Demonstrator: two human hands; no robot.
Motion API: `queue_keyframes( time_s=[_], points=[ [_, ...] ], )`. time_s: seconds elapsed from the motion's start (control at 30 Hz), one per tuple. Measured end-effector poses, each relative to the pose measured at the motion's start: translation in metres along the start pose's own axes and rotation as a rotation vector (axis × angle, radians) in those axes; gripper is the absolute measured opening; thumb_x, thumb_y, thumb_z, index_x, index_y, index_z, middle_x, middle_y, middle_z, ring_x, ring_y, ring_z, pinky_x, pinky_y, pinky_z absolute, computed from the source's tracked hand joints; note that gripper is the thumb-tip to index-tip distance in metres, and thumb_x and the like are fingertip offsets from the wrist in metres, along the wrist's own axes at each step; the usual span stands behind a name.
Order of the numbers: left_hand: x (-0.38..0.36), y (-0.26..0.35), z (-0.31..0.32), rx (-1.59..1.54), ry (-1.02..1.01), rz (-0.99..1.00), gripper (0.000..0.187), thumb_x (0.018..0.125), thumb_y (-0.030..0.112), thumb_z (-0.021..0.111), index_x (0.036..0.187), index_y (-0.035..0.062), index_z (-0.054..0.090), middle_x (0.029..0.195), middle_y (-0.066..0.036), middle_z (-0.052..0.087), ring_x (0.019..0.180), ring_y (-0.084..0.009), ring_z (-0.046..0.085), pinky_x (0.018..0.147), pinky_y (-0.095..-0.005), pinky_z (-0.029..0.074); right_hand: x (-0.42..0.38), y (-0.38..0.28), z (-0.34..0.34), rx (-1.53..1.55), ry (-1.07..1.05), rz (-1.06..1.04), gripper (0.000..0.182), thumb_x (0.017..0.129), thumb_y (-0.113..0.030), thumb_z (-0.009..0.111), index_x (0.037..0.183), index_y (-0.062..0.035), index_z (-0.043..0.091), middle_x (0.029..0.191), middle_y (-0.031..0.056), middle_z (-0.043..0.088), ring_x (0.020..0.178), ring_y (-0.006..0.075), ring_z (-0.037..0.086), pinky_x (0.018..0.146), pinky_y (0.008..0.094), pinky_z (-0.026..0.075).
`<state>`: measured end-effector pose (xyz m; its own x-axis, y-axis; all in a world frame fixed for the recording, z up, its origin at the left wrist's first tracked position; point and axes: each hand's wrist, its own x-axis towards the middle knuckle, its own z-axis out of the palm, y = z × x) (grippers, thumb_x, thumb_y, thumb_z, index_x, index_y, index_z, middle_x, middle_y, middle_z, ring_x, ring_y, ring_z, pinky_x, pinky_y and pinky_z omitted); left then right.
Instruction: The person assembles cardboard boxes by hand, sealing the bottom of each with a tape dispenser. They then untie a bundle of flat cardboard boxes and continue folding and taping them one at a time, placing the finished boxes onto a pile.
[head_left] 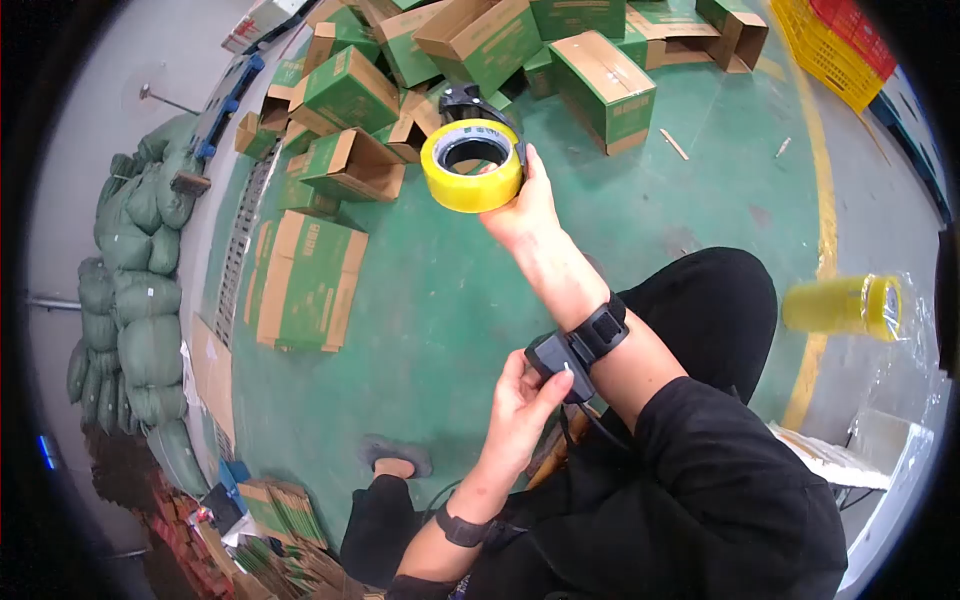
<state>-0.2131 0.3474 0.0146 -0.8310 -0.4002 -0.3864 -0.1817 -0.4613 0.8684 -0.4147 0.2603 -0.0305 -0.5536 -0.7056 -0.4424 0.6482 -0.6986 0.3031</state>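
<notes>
My right hand (528, 205) is wrapped round a black tape dispenser (468, 100), which carries a large roll of yellow tape (475, 192). Its fingers are partly hidden behind the roll. A black strap (600, 333) circles my right wrist. Against that strap sits a small black box (556, 362) with a cable hanging from it. My left hand (525, 405) pinches this box between thumb and fingers. Another dark band (462, 527) is on my left wrist.
Green and brown cardboard boxes (603, 95) lie piled at the top. Green sacks (150, 320) are stacked at left, flattened cartons (280, 510) at lower left. Yellow tape rolls (845, 306) in clear film stand at right, below a yellow crate (815, 55).
</notes>
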Motion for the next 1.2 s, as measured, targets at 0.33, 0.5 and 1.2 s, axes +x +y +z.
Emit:
queue_keyframes(
  time_s=[0.33, 0.5, 1.2],
  points=[
    [-0.002, -0.003, -0.005, 0.000, 0.225, -0.056, 0.030, 0.082, 0.017, 0.059, 0.101, -0.0010, 0.045, 0.093, -0.008, 0.057, 0.085, -0.0110, 0.052, 0.078, -0.0251, 0.042, 0.008, 0.036, -0.039, -0.258, 0.103, -0.106, 0.039, 0.085, -0.032, 0.052, 0.111, -0.0028, 0.046, 0.102, 0.0076, 0.054, 0.083, 0.0200, 0.056, 0.070, 0.0331, 0.048],
    [-0.007, -0.015, -0.029, 0.108, 0.112, -0.140, 0.041, 0.084, 0.027, 0.054, 0.111, -0.0008, 0.040, 0.099, -0.009, 0.055, 0.092, -0.0138, 0.052, 0.082, -0.0275, 0.041, 0.001, 0.044, -0.050, -0.391, 0.113, -0.033, 0.029, 0.081, -0.031, 0.058, 0.092, -0.0055, 0.052, 0.075, 0.0078, 0.055, 0.061, 0.0215, 0.052, 0.058, 0.0333, 0.045],
    [0.139, 0.103, -0.608, 2.062, 1.116, -0.146, 0.062, 0.077, 0.027, 0.055, 0.129, 0.0045, 0.031, 0.134, -0.015, 0.031, 0.123, -0.0303, 0.030, 0.101, -0.0385, 0.026, 0.044, 0.094, -0.137, -0.617, -0.222, 0.549, 0.043, 0.083, -0.039, 0.048, 0.110, -0.0048, 0.048, 0.101, 0.0123, 0.057, 0.101, 0.0272, 0.051, 0.094, 0.0442, 0.034]
  ],
)
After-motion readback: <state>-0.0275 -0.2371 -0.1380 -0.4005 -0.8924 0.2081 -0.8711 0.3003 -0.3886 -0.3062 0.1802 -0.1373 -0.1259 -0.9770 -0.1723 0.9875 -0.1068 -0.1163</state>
